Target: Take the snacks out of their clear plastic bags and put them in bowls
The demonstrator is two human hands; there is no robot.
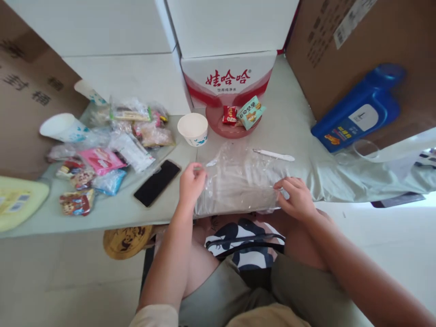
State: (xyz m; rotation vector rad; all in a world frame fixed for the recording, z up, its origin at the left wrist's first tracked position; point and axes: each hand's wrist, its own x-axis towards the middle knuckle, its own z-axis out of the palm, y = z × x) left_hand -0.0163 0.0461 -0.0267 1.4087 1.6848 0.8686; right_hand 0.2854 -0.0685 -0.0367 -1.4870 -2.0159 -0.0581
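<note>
A clear plastic bag (243, 181) lies spread flat on the cloth-covered table at the front edge. My left hand (191, 181) pinches its left side, fingers curled together. At the bag's right side, my right hand (295, 195) grips the edge between thumb and fingers. Just behind the bag lies a slim white pen-like tool (274, 155). A pinkish clear plate (218, 125) behind it holds a red snack packet (229, 115) and a green snack packet (251, 113). Left of the plate stands a white paper cup (193, 129).
A black phone (157, 183) lies left of my left hand. Farther left are piled snack packets (102, 160) and a tipped paper cup (64, 128). Cartons (228, 77) line the back. A blue bottle (361, 109) leans at right; a yellow container (20, 202) stands far left.
</note>
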